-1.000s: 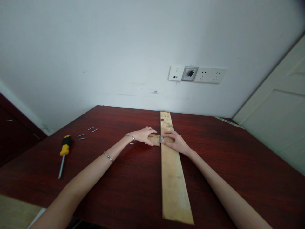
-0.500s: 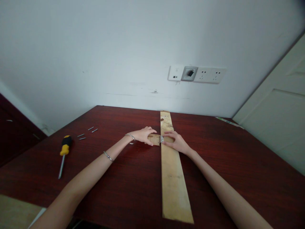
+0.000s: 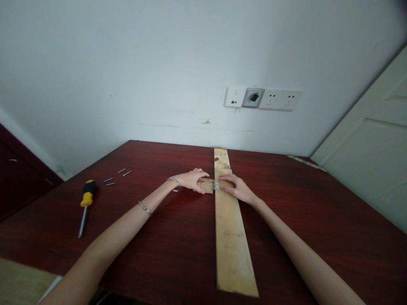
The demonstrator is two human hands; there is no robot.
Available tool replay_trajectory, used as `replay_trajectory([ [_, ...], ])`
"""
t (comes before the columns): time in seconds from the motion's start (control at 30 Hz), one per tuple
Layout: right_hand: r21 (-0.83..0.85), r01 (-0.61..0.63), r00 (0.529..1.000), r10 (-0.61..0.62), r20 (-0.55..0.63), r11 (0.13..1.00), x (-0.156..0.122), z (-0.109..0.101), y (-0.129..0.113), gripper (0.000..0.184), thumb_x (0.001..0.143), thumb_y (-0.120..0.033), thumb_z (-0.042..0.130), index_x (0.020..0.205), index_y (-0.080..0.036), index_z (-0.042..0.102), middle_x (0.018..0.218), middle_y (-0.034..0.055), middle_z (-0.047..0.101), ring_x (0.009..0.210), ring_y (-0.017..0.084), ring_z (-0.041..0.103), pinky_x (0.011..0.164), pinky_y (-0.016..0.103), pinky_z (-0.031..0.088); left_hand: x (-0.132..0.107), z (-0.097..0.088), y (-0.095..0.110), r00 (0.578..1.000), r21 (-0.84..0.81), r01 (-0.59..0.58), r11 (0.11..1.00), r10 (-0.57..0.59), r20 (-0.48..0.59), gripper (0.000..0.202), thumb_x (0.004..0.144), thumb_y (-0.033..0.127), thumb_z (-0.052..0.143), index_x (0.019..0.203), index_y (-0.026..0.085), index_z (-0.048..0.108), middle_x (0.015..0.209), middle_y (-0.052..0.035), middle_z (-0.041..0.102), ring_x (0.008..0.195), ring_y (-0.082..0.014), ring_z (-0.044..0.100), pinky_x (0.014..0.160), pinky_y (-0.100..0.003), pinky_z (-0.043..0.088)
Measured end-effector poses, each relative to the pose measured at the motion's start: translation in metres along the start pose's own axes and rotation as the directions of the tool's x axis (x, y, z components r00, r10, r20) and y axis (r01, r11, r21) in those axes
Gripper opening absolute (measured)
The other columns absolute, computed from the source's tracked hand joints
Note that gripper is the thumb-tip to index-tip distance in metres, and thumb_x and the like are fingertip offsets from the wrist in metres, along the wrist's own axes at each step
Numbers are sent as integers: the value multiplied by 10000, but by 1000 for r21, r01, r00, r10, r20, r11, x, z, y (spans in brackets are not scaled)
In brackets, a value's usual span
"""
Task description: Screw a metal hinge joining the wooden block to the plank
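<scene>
A long pale wooden board (image 3: 233, 241) lies lengthwise on the dark red tabletop. Against its left edge sits a short wooden block (image 3: 206, 185), with my left hand (image 3: 190, 180) closed around its left end, thumb on the near side and fingers on the far side. A small metal hinge (image 3: 216, 185) with holes lies on the board's left edge, where block and board meet. My right hand (image 3: 238, 188) rests over the board just right of the hinge. Its thumb and fingers are apart, with nothing visible between them.
To the left lies a yellow and black screwdriver (image 3: 87, 199), its shaft toward me. Several screws or nails (image 3: 110, 184) are scattered beyond it. Behind the table rises a wall with a socket panel (image 3: 276, 100). A thin printed strip (image 3: 305, 162) lies at the far right edge.
My right thumb and fingers have drawn back slightly to the right from the hinge, so more of it shows. My left hand keeps its hold on the block.
</scene>
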State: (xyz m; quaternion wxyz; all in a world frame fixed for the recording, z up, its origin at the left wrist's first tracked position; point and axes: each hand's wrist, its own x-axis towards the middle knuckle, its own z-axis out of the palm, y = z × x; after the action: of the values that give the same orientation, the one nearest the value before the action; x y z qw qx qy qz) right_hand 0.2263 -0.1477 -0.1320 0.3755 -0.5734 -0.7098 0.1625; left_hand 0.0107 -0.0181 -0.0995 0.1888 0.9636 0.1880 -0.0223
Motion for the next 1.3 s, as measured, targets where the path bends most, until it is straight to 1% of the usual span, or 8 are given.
replay_trajectory([
  [0.33, -58, 14, 1000, -15, -13, 998, 1, 7, 3, 363, 737, -383, 669, 1054, -204, 676, 1152, 87, 595, 1087, 235, 552, 1003, 410, 407, 0, 0, 0, 1000, -16, -17, 1000, 16, -18, 801, 632, 438, 734, 1324, 185, 419, 1205, -99, 464, 1144, -274, 406, 965, -358, 348],
  [0.47, -57, 13, 1000, -13, -10, 998, 1, 8, 4, 352, 740, -390, 668, 1047, -220, 679, 1143, 79, 589, 1086, 234, 549, 1006, 410, 404, 0, 0, 1, 999, -6, -19, 1000, 19, -28, 803, 627, 419, 742, 1319, 156, 432, 1200, -116, 472, 1134, -280, 418, 958, -357, 351],
  [0.7, -50, -3, 1000, 3, -10, 999, 1, 8, 3, 362, 729, -397, 675, 1043, -217, 681, 1148, 80, 586, 1094, 237, 545, 1015, 402, 394, -1, 0, 1, 999, -36, -11, 999, 9, -42, 803, 614, 432, 743, 1315, 173, 449, 1193, -107, 484, 1127, -279, 426, 934, -338, 360],
  [1.03, -21, -1, 1000, 0, -17, 1000, 0, 4, 0, 387, 724, -409, 677, 1065, -225, 674, 1162, 77, 607, 1094, 240, 551, 1010, 413, 388, -1, -1, 0, 999, -18, -15, 1000, 14, -46, 804, 634, 466, 729, 1320, 153, 449, 1200, -128, 487, 1151, -307, 399, 960, -384, 352],
  [1.1, 10, -13, 1000, 13, -11, 1000, 1, 2, -1, 366, 748, -394, 656, 1071, -221, 672, 1167, 76, 617, 1095, 238, 558, 1013, 411, 384, -2, -5, 3, 996, -18, -9, 1000, 7, -87, 748, 670, 481, 702, 1299, 146, 475, 1210, -135, 494, 1168, -324, 384, 977, -419, 337],
  [1.17, 43, -20, 1000, 20, -4, 999, 1, 0, -1, 343, 774, -377, 629, 1075, -217, 670, 1172, 74, 625, 1098, 235, 564, 1016, 407, 382, -4, -13, 8, 986, -23, -29, 999, 25, -167, 653, 722, 476, 661, 1269, 155, 506, 1204, -126, 505, 1165, -314, 390, 986, -431, 331],
  [1.23, 65, -22, 1000, 23, -9, 998, 1, 0, -1, 323, 786, -363, 615, 1069, -220, 672, 1178, 71, 629, 1105, 235, 562, 1021, 409, 377, -8, -23, 14, 958, -16, -70, 997, 63, -280, 544, 765, 441, 629, 1230, 173, 539, 1177, -105, 523, 1138, -281, 412, 983, -417, 343],
  [1.3, 73, -28, 999, 30, -23, 997, 2, 0, 0, 309, 790, -355, 607, 1061, -223, 675, 1180, 71, 630, 1110, 237, 560, 1025, 418, 370, -13, -36, 22, 912, 6, -103, 995, 97, -399, 435, 790, 388, 611, 1178, 193, 575, 1135, -83, 545, 1105, -250, 435, 972, -399, 362],
])
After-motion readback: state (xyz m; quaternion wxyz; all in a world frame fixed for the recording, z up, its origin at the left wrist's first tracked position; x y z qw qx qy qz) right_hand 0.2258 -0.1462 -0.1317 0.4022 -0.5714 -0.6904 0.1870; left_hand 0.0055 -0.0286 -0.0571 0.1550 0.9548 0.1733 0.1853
